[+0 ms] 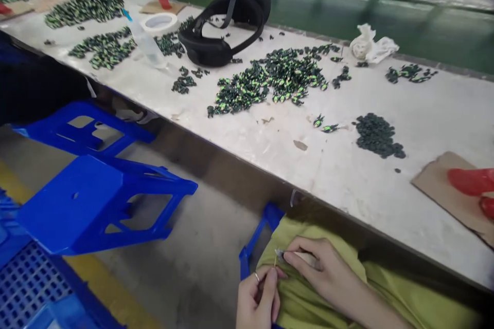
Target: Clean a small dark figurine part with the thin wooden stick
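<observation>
At six o'clock in the view, the left hand is pinching a thin yellowish stick between thumb and fingertips, the stick pointing to twelve. At five o'clock, the right hand is gripping a pale-handled tool between thumb and fingers, its grey tip lying right beside the stick; whether the two are touching, I cannot tell. Both hands are working above yellow-green cloth, off the near edge of the white table. There, green-and-black pieces are heaping up at twelve, dark round pieces are clustering at three, and a black headset is resting between eleven and twelve
</observation>
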`<action>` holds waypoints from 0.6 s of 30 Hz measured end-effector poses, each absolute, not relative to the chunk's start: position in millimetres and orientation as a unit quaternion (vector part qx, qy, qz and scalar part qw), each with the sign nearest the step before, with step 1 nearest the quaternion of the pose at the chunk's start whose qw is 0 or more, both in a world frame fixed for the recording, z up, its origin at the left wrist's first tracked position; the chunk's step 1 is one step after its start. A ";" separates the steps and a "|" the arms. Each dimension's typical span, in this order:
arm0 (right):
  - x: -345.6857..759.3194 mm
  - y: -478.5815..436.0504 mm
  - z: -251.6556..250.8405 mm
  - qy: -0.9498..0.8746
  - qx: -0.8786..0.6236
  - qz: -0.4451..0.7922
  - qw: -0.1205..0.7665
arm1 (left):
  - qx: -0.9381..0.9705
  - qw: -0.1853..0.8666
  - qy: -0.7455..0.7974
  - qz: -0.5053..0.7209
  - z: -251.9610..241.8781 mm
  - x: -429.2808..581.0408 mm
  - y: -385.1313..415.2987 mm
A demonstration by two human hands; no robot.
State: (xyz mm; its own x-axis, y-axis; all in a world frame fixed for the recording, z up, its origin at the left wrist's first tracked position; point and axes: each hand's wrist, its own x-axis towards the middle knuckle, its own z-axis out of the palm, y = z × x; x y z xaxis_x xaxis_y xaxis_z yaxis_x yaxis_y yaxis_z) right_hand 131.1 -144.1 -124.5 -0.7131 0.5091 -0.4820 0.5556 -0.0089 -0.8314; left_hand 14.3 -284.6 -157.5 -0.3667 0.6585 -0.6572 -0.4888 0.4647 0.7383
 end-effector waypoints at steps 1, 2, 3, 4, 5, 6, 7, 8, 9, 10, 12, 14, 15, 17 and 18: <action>128.3 -143.2 -122.8 0.701 0.376 -0.605 0.024 | 0.061 0.564 0.643 0.515 -159.7 12.9 -286.2; 125.8 -142.4 -121.6 0.699 0.377 -0.607 0.029 | 0.056 0.569 0.637 0.516 -161.6 11.6 -287.3; 123.6 -141.5 -120.9 0.698 0.378 -0.608 0.034 | 0.052 0.574 0.632 0.518 -163.2 10.5 -287.8; 121.7 -140.5 -120.6 0.697 0.379 -0.607 0.039 | 0.049 0.578 0.627 0.520 -164.3 9.6 -288.1; 120.1 -139.5 -120.6 0.698 0.378 -0.607 0.044 | 0.046 0.581 0.622 0.522 -165.0 9.0 -288.1; 118.9 -138.6 -120.7 0.699 0.377 -0.606 0.050 | 0.044 0.585 0.618 0.523 -165.4 8.5 -288.0; 117.9 -137.6 -120.8 0.700 0.375 -0.605 0.056 | 0.041 0.587 0.615 0.525 -165.4 8.1 -287.9; 117.1 -136.7 -120.8 0.701 0.374 -0.604 0.062 | 0.039 0.590 0.611 0.526 -165.2 7.9 -287.8; 116.6 -135.9 -120.8 0.702 0.372 -0.604 0.068 | 0.037 0.592 0.608 0.528 -164.8 7.8 -287.7; 116.1 -135.1 -121.0 0.702 0.372 -0.603 0.073 | 0.035 0.594 0.606 0.529 -164.4 7.8 -287.7; 115.7 -133.4 -121.7 0.704 0.373 -0.599 0.084 | 0.031 0.596 0.603 0.530 -163.8 7.9 -288.0; 115.7 -131.4 -122.8 0.706 0.373 -0.595 0.095 | 0.028 0.597 0.601 0.531 -164.1 8.3 -288.5; 115.8 -130.2 -123.4 0.706 0.372 -0.594 0.101 | 0.027 0.597 0.600 0.531 -164.7 8.6 -288.6; 115.8 -127.2 -123.9 0.703 0.368 -0.598 0.112 | 0.024 0.596 0.601 0.532 -166.7 9.4 -288.8; 115.5 -125.4 -124.1 0.699 0.364 -0.604 0.118 | 0.023 0.595 0.602 0.532 -168.0 9.9 -288.9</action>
